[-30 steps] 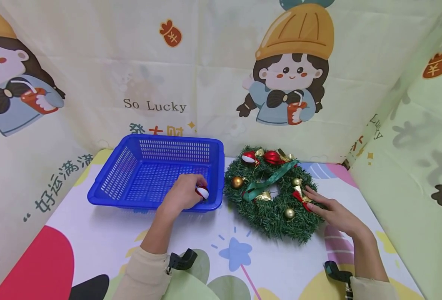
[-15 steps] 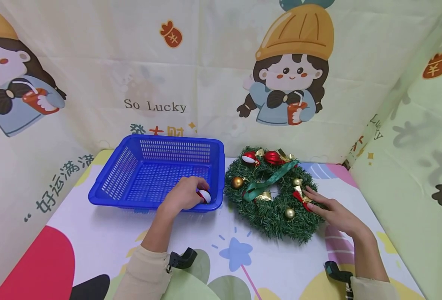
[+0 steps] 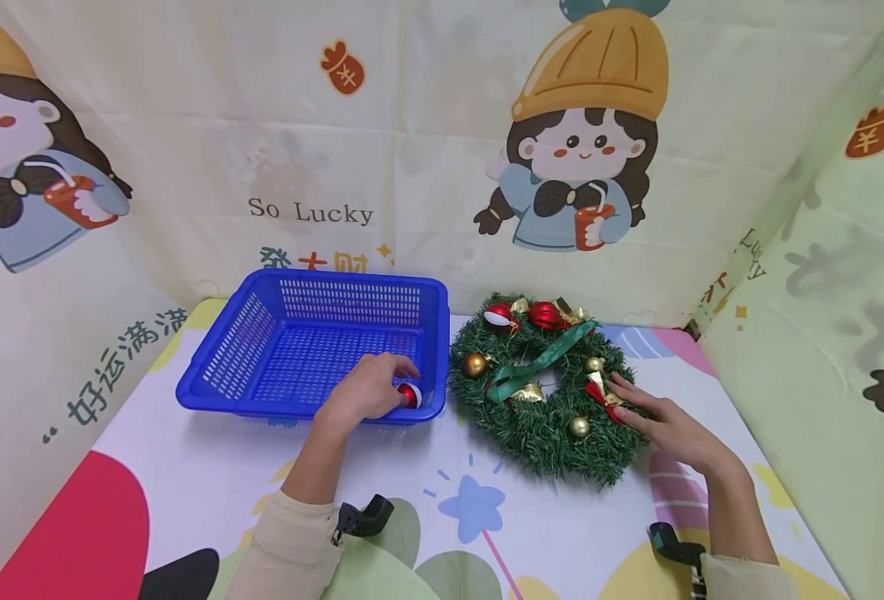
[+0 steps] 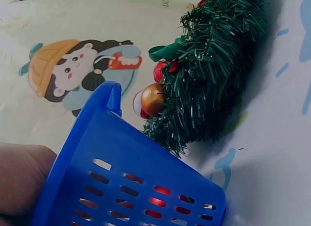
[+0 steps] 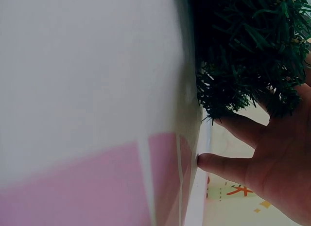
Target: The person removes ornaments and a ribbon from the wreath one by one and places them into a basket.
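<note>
In the head view my left hand (image 3: pixel 370 387) reaches over the near rim of the blue plastic basket (image 3: pixel 262 407). Its fingers curve loosely above a red-and-white Christmas ball (image 3: pixel 410 395) in the near right corner; contact is partly hidden. Through the slots in the left wrist view, red patches show low in the basket. My right hand (image 3: pixel 670 429) rests with spread fingers on the right edge of a green Christmas wreath (image 3: pixel 569 450), near its red bow (image 3: pixel 602 398). The right wrist view shows those fingers (image 5: pixel 226 167) beside the wreath's needles.
The wreath carries a red-and-white ball (image 3: pixel 498 314), a ribbed red ball (image 3: pixel 545 314), several gold balls and a green ribbon (image 3: pixel 542 362). It lies right of the basket. A patterned cloth wall (image 3: pixel 427 167) stands close behind both.
Inside the basket the Christmas ball has dropped slightly and turned, so more of its red side faces up. My left hand has shifted slightly right; the right hand and wreath stay put.
</note>
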Motion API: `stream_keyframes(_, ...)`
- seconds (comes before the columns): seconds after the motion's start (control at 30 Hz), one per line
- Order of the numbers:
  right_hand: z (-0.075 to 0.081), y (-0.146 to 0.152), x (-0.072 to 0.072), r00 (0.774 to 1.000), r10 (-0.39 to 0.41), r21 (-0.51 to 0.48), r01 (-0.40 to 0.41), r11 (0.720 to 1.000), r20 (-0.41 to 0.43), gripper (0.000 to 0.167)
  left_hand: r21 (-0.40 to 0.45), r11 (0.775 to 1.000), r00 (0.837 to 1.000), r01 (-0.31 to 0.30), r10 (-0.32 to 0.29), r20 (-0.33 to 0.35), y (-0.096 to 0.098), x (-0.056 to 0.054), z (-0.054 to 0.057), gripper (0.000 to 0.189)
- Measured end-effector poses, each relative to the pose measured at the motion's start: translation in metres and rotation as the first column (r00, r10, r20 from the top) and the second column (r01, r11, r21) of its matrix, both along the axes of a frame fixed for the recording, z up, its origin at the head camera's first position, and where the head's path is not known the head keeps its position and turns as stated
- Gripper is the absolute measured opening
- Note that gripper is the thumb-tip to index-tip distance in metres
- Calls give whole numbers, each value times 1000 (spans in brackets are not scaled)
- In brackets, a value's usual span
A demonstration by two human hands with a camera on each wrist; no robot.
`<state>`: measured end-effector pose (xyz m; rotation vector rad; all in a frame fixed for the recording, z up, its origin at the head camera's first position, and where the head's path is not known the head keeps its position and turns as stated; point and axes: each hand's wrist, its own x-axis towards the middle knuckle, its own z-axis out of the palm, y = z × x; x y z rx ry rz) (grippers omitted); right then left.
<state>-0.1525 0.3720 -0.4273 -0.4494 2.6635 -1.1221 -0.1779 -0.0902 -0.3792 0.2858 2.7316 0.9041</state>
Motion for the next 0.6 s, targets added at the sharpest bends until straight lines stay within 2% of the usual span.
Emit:
stream_keyframes(0.4,2,0,-1,1000,-5,1,5,1000,2,58,25,1000,1000,-4,4,-22,-2,0,3,37)
stream_keyframes(0.6,1,0,0,1000,-6,1,6,1000,5,58,52,998,998,-30,33,-47,-1,2,7,36)
